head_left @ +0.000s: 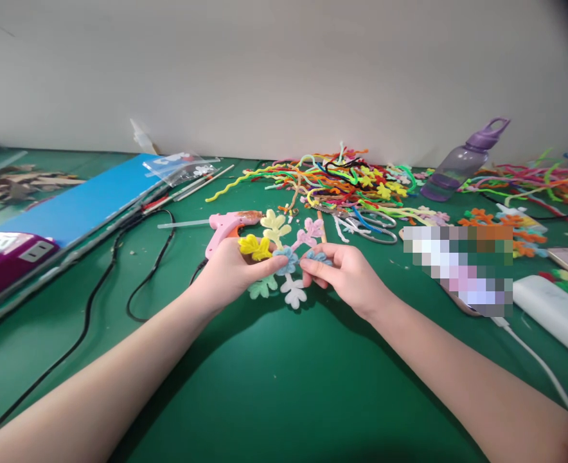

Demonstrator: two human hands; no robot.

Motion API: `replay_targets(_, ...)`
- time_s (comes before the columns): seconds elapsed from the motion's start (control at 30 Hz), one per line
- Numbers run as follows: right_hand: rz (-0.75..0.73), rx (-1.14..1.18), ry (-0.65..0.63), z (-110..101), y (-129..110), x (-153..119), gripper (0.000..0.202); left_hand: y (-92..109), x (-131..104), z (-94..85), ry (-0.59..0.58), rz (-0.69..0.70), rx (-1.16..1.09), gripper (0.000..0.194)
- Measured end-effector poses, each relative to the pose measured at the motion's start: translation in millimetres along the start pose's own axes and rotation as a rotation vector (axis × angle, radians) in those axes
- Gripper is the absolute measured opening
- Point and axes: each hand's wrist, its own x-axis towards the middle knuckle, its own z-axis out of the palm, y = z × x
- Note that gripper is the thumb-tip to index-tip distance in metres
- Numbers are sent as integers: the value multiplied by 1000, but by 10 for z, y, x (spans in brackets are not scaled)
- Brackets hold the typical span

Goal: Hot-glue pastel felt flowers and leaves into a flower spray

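A snowflake-like piece of fuzzy pipe cleaners (293,292), with yellow, cream, pink, white, green and blue lobed ends around a blue middle, is held above the green table. My left hand (238,267) pinches it at the blue middle, thumb on top. My right hand (344,270) has thumb and fingers closed on its blue end at the right. Just behind my left hand lies a pink glue gun (223,230) with a clear glue stick in its back.
Loose pipe cleaners (332,177) and scissors (378,231) lie behind my hands. Rightward are a purple bottle (455,168), a blurred-out phone (462,270), a white power bank (554,312) and finished orange pieces (479,222). Leftward are a blue board (91,193), black cables (88,308) and a purple power strip (14,263).
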Motion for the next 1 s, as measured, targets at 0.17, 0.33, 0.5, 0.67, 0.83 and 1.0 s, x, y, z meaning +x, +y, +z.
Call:
replay_targets(0.17, -30, 0, 6, -52, -1, 32, 26, -8, 2, -8, -40, -34, -71, 30)
replay_targets(0.33, -120, 110, 86, -73, -38, 50, 20, -23, 4, -25, -112, -48, -60, 30)
replay_targets(0.5, -67, 179, 58, -70, -16, 41, 21, -13, -3, -40, -139, -51, -1, 29)
replay_targets(0.67, -16, 281, -9, -90, 30, 55, 22, -17, -1, -60, -207, -27, 0, 26)
replay_targets(0.83, -50, 224, 37, -119, 2, 71, 22, -28, -4, -80, -273, -1, 75, 20)
replay_targets(1.0, 4, 195, -5, -90, -46, 31, 31, 4, -29, -69, -375, 35, 151, 17)
